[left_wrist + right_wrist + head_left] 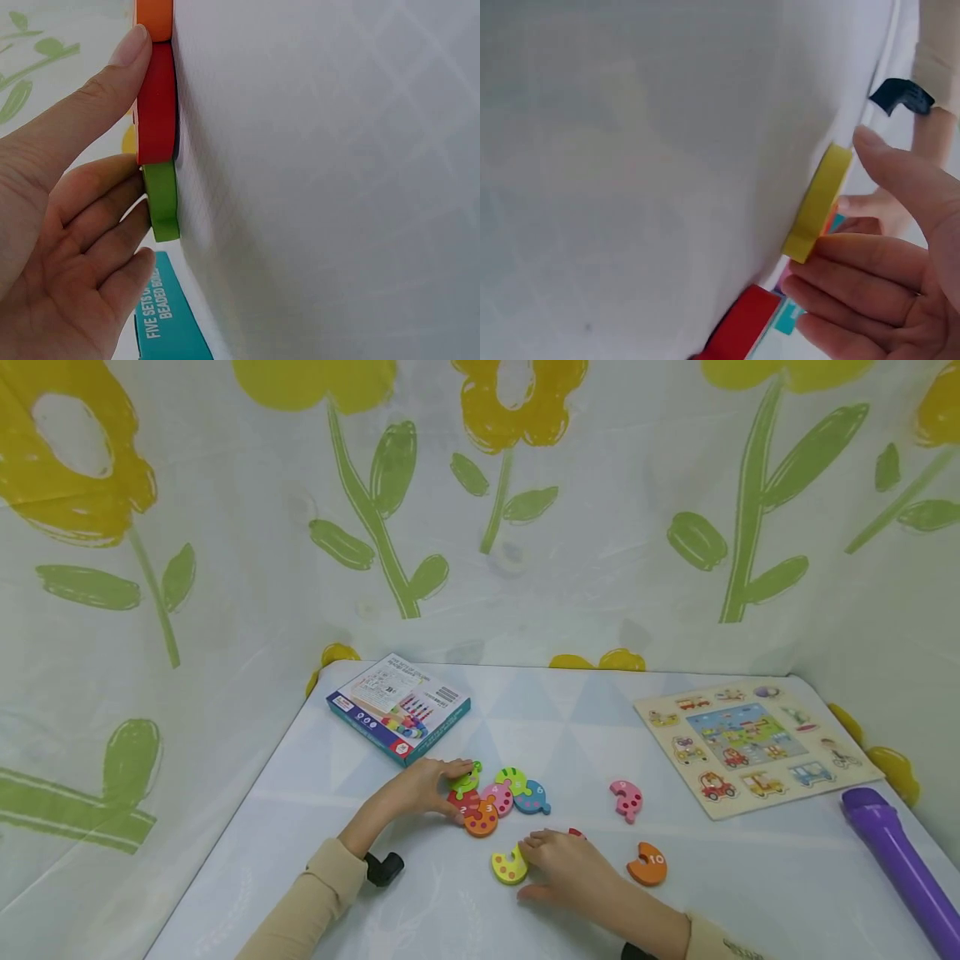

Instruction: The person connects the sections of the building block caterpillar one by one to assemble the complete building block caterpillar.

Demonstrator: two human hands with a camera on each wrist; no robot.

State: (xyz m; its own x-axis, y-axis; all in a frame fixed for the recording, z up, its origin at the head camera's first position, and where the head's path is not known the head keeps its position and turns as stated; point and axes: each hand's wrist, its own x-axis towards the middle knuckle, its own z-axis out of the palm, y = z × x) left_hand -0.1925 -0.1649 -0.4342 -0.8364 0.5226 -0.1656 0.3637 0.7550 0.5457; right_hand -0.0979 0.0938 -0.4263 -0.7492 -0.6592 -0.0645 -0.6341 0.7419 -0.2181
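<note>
Joined number puzzle pieces (482, 817) form a curved row on the table: a green head, red, orange, pink, green and blue. My left hand (420, 789) rests against the green and red end. In the left wrist view its thumb lies near the seam of the red piece (157, 105) and the orange one, its fingers by the green piece (162, 202). My right hand (573, 864) is beside a loose yellow piece (507, 867); its index finger touches the piece, while the thumb stands apart. A red piece (744, 322) is partly hidden behind this hand.
Loose pink (627, 801) and orange "10" (648, 865) pieces lie to the right. A boxed bead set (400, 706) sits at back left, a wooden vehicle puzzle board (750, 747) at back right. A purple microphone-shaped object (903, 868) lies along the right edge.
</note>
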